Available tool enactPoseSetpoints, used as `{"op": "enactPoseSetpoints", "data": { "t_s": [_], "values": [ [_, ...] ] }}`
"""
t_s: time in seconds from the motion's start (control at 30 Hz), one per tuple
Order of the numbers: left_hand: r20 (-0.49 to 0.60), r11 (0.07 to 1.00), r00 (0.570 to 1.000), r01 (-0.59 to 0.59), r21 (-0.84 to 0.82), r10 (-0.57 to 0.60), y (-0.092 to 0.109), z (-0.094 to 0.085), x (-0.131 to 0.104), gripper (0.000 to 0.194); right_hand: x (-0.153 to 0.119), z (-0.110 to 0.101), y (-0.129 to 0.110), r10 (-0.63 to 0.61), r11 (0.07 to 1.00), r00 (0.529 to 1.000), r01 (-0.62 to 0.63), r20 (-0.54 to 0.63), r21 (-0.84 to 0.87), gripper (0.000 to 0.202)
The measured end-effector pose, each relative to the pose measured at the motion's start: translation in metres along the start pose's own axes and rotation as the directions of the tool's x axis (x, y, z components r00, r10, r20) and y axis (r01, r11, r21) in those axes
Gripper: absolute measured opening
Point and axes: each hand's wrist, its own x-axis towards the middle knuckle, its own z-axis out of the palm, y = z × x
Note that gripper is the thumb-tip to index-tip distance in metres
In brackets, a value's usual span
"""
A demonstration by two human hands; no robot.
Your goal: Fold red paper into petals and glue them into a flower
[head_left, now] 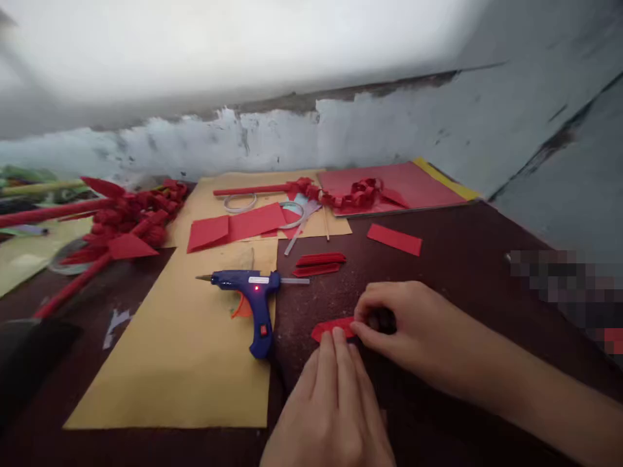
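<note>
A small folded strip of red paper (331,326) lies on the dark tabletop, partly hidden under my fingers. My left hand (335,402) is stretched out flat, its fingertips pressing on the strip from the near side. With thumb and index finger, my right hand (389,318) pinches the strip's right end. Just beyond are folded red paper pieces (318,264), lying side by side. A flat red paper rectangle (394,239) rests farther right. To the left, a blue glue gun (243,285) with its red light lit lies on yellow-brown paper, a clear glue stick (296,281) protruding from its back.
Red paper flower stems (141,220) are heaped at the left, and another stem (263,189) lies at the back. Behind the glue gun are larger red sheets (238,227) and tape rolls (294,214). A red folder (389,175) sits against the peeling wall (389,123).
</note>
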Motion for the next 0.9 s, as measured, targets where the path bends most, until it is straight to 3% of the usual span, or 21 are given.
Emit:
{"op": "enactPoseSetpoints", "data": {
  "t_s": [0.57, 0.7, 0.83, 0.9],
  "values": [
    [-0.004, 1.000, 1.000, 0.021, -0.016, -0.021, 0.007, 0.001, -0.004, 0.047, 0.002, -0.001, 0.000, -0.008, 1.000, 1.000, 0.008, -0.013, -0.005, 0.013],
    [0.088, 0.997, 0.994, -0.070, 0.014, 0.069, 0.002, -0.005, -0.002, 0.046, 0.003, 0.000, 0.001, -0.018, 1.000, 1.000, 0.018, -0.017, 0.000, 0.013],
    [0.056, 1.000, 0.998, -0.010, 0.003, 0.010, -0.003, -0.012, 0.003, 0.050, 0.003, -0.001, 0.000, -0.023, 1.000, 1.000, 0.023, -0.017, -0.001, 0.013],
    [0.117, 0.998, 0.992, -0.059, 0.013, 0.057, -0.005, -0.015, 0.006, 0.049, 0.002, -0.001, 0.000, -0.017, 1.000, 1.000, 0.017, -0.013, -0.003, 0.014]
  ]
}}
